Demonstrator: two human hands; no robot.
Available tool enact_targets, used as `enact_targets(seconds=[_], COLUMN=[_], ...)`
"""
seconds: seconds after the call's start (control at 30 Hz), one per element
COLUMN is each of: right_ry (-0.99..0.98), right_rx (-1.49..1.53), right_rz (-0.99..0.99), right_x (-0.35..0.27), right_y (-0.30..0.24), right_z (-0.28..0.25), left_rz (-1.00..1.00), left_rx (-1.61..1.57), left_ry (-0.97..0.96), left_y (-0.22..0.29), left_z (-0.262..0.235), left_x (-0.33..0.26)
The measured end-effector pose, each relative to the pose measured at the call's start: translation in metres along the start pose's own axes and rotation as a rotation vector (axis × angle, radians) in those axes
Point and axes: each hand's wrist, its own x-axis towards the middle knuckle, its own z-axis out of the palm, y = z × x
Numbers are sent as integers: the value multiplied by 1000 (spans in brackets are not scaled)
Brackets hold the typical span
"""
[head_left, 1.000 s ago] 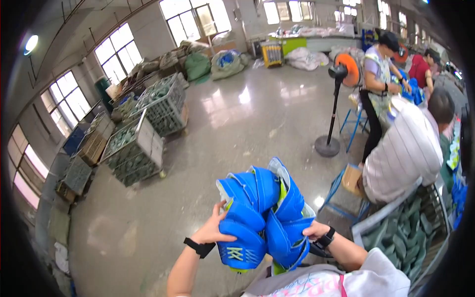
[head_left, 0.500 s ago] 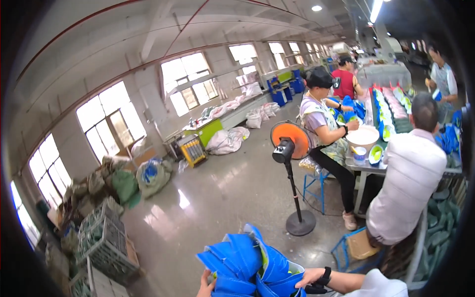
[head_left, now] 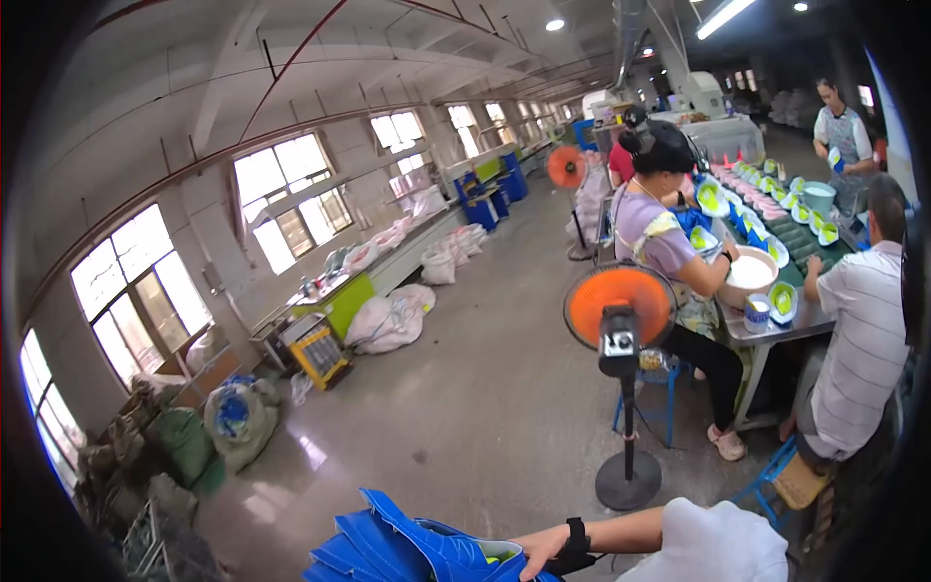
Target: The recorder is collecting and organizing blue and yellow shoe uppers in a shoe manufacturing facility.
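Note:
A stacked bundle of blue shoe uppers (head_left: pixel 388 545) with lime-green lining fills the bottom of the picture, nested one in another and cut off by the lower edge. My right hand (head_left: pixel 543 553) grips the bundle's right side, its thumb along the outer face and the other fingers mostly hidden. A black band circles my right wrist. My left hand is out of the picture, so its hold on the bundle does not show.
An orange floor fan (head_left: pixel 626 320) stands ahead to the right. Co-workers sit by a long table (head_left: pixel 766 336) bearing a bowl (head_left: pixel 749 274) and rows of uppers. A person (head_left: pixel 846 145) stands beyond it. Sacks (head_left: pixel 238 422) line the left; a white sack (head_left: pixel 388 320) lies farther off.
My view has swung and moved forward; the fan and table look nearer. The bundle sits lower and farther left in the picture, and my left hand has dropped out of sight.

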Motion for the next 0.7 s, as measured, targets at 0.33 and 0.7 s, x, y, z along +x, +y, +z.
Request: enact_targets(seconds=[0.33,0.7], right_ry=[68,-44], right_rx=[-81,-140], right_rz=[-153,-199], right_x=[140,342], right_y=[-45,-210], right_z=[-200,-410], left_rz=[356,374], left_rx=[-9,974], left_ry=[-154,-727], left_y=[-128,-519], left_z=[5,72], left_x=[367,680])
